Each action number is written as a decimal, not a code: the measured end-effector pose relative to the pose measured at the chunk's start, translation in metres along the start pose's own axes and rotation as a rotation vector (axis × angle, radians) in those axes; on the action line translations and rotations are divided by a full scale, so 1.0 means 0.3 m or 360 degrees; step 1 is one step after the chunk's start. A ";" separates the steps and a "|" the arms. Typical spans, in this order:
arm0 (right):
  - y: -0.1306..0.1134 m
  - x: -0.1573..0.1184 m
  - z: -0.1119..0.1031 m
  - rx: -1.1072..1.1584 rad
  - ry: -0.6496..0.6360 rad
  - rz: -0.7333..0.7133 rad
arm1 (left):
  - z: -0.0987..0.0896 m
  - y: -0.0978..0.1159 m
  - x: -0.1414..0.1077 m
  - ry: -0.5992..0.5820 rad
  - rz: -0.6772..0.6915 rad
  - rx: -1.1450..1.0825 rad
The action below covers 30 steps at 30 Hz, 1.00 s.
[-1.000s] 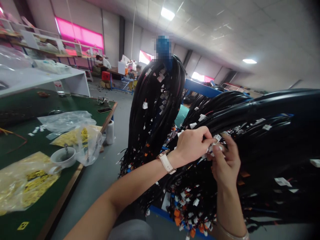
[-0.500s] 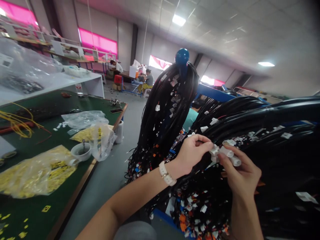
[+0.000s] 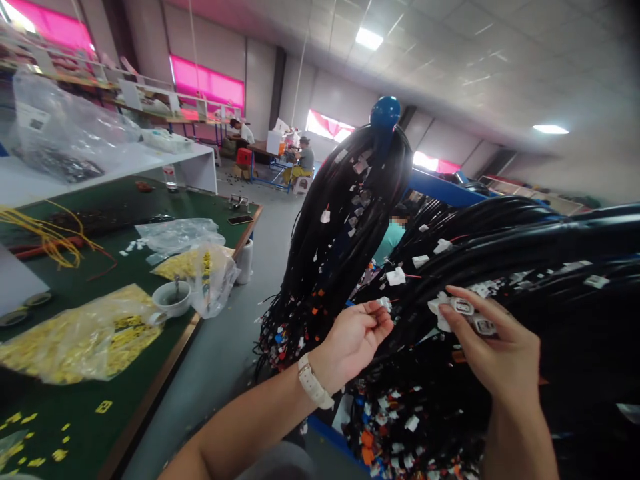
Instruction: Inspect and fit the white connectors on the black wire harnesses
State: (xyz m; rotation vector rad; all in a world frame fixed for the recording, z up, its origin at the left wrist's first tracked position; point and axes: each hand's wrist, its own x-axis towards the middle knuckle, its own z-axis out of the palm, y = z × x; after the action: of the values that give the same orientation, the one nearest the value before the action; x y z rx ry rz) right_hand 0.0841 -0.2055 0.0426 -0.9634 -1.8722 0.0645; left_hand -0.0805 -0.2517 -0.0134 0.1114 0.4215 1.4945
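My right hand [image 3: 500,337] pinches a small cluster of white plastic connectors [image 3: 463,307], whose open faces show between thumb and fingers. To its left, my left hand [image 3: 357,340] has its fingers curled around a small white connector [image 3: 384,304] at the fingertips. The two hands are apart. Behind and below them hang thick bundles of black cables [image 3: 505,233], with white tags and many white, orange and blue connector ends. Another black bundle [image 3: 345,200] hangs from a blue post with a round blue top [image 3: 385,112].
At the left, a green table [image 3: 120,253] bears bags of yellow parts [image 3: 80,333], a white cup [image 3: 171,298], a phone [image 3: 241,220] and yellow wires [image 3: 40,233]. A person in teal [image 3: 390,241] is behind the cables; two others sit farther back.
My left hand has moved left and down, away from the right hand, and now has a small white connector at its fingertips. The right hand's connectors have turned, showing their faces.
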 end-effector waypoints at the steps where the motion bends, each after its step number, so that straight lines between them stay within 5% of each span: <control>1: 0.002 -0.001 -0.005 -0.0004 -0.0032 -0.0028 | 0.001 0.001 -0.002 -0.0039 -0.0042 -0.0022; 7: 0.020 -0.008 -0.037 -0.0010 -0.0243 -0.0032 | 0.012 0.002 -0.018 -0.0146 -0.0119 -0.0070; 18: 0.026 0.008 -0.001 -0.0017 -0.0109 0.0041 | 0.006 0.024 -0.011 -0.0187 -0.0145 -0.0059; 26: 0.044 -0.001 -0.047 0.0104 -0.0271 0.0035 | 0.001 0.026 -0.011 -0.0362 -0.0195 0.0122; 30: 0.040 -0.004 -0.040 0.0117 -0.0172 0.0139 | 0.005 0.022 -0.009 -0.0398 -0.0177 0.0184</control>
State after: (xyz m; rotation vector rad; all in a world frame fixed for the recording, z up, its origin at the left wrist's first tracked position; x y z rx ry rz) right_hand 0.1006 -0.2023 0.0428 -1.0077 -1.9116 0.2409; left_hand -0.0862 -0.2534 -0.0095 0.3574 0.3066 1.3269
